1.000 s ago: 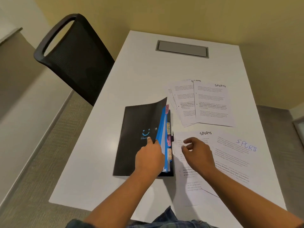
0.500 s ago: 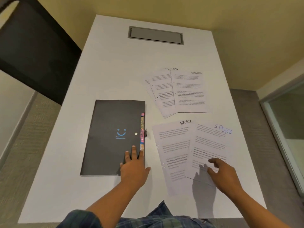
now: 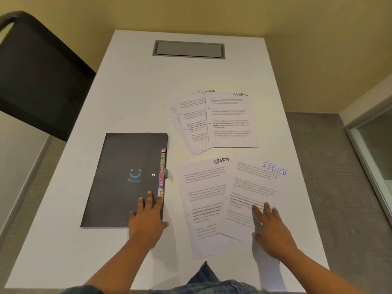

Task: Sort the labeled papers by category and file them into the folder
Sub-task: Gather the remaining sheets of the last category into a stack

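— Head view: how far along?
— Hardly begun, I'd judge. The folder [image 3: 123, 183] lies closed on the bench [image 3: 131, 92], with the SPORTS sheets [image 3: 222, 122] loose to its right, unfiled.
— Hands?
— Left hand [image 3: 146, 221] rests flat on the folder's near corner, fingers [image 3: 149, 201] straight. Right hand [image 3: 269, 230] presses spread fingers on the blue-labelled sheet [image 3: 254, 187].
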The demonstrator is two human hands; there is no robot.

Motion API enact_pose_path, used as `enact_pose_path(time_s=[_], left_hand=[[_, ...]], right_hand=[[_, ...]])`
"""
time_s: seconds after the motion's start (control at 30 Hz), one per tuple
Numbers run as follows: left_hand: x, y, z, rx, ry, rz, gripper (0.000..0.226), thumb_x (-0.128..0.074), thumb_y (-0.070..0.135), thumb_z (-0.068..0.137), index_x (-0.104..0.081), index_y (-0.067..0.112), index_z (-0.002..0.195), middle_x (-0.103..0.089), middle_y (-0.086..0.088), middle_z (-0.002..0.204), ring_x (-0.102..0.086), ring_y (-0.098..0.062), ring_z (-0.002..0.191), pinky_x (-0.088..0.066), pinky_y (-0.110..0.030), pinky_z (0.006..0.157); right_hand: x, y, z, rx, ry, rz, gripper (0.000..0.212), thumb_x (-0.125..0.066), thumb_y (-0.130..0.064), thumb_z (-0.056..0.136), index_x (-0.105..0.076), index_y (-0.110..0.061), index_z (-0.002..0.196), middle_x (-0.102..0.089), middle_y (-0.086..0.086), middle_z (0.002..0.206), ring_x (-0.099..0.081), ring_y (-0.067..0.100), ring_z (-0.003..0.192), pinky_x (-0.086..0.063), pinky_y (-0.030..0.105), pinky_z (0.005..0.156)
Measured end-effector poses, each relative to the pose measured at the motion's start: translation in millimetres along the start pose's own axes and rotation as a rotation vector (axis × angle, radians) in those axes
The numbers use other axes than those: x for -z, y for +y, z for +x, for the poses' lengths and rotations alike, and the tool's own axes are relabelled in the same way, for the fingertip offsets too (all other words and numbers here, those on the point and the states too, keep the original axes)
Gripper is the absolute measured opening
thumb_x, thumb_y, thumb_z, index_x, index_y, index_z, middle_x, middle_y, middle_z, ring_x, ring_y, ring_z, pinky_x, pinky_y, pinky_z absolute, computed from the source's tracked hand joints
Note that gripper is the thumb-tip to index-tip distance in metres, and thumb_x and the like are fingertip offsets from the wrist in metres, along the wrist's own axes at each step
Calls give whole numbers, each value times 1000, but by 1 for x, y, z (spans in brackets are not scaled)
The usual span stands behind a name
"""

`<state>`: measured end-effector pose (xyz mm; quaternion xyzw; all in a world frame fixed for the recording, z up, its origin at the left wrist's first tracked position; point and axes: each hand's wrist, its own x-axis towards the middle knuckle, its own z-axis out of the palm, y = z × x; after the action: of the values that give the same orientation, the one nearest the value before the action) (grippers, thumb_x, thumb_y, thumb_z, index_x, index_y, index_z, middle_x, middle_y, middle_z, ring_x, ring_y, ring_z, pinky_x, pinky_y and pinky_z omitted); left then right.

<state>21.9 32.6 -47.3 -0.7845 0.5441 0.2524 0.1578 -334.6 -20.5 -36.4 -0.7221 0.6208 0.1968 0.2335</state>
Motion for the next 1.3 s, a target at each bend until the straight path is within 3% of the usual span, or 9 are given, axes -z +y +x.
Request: enact_pose_path(time_s=[0.2, 0.47, 0.6, 0.7, 0.83, 1.03, 1.1, 1.17, 1.3], left_hand=[[-4, 31, -9, 130, 114, 16, 82, -62, 40, 91, -14, 23, 155, -10, -6, 164, -16, -27, 150, -32, -43, 114], [-8, 65, -21, 242, 220, -33, 67, -61, 41, 92, -33, 18, 148, -31, -6, 157, -33, -25, 143, -40, -40, 109], [-17, 91, -33, 281, 338, -312, 37, -60, 32, 91, -54, 13, 122, -55, -7, 132, -55, -25, 117, -52, -40, 91], [-19, 115, -40, 400, 284, -586, 45, -65, 40, 88, -54, 8, 117, -53, -10, 125, -57, -27, 109, -55, -40, 83], [-18, 135, -39, 540, 233, -841, 64, -76, 41, 81, -47, 5, 126, -43, -15, 130, -57, -32, 110, -55, -41, 84], [-9, 139, -32, 569, 124, -1211, 57, -74, 21, 87, -46, 6, 134, -59, -11, 126, -57, -19, 90, -47, -24, 57], [-12, 133, -26, 520, 42, -1249, 38, -74, 19, 86, -58, 7, 119, -66, -12, 118, -65, -20, 87, -53, -28, 60], [-17, 132, -24, 474, 24, -1199, 30, -75, 21, 85, -64, 10, 110, -67, -12, 116, -67, -23, 90, -57, -33, 73], [-13, 142, -26, 497, 196, -1159, 68, -83, 26, 76, -48, 16, 133, -44, -8, 132, -59, -26, 101, -57, -40, 81]], right_hand=[[-3, 11, 5, 106, -15, -76, 79, -45, -45, 100, 5, -27, 159, 5, 14, 167, 1, 40, 153, -33, 45, 118], [-8, 28, 11, 189, 3, -112, 78, -41, -46, 101, 7, -24, 159, 8, 16, 167, 3, 43, 152, -31, 49, 118], [-10, 29, 12, 206, 3, -107, 77, -40, -44, 102, 7, -23, 159, 9, 17, 166, 4, 45, 152, -29, 53, 119], [-10, 29, 11, 207, -10, -109, 76, -39, -43, 103, 8, -22, 159, 12, 18, 166, 6, 45, 151, -26, 53, 118], [-10, 31, 12, 208, -17, -100, 77, -40, -42, 103, 8, -23, 159, 13, 17, 166, 7, 44, 152, -26, 54, 118], [-12, 32, 7, 220, -1, -141, 75, -35, -44, 103, 9, -21, 158, 11, 19, 165, 8, 45, 152, -24, 54, 119], [-13, 32, 4, 225, -3, -151, 75, -35, -45, 103, 8, -21, 159, 11, 18, 166, 8, 44, 152, -21, 54, 120], [-13, 34, 1, 235, -13, -153, 74, -37, -44, 103, 7, -23, 159, 10, 16, 166, 8, 42, 152, -19, 53, 120], [-12, 32, -3, 231, -38, -144, 74, -40, -41, 102, 6, -26, 159, 11, 13, 167, 8, 40, 153, -20, 51, 121]])
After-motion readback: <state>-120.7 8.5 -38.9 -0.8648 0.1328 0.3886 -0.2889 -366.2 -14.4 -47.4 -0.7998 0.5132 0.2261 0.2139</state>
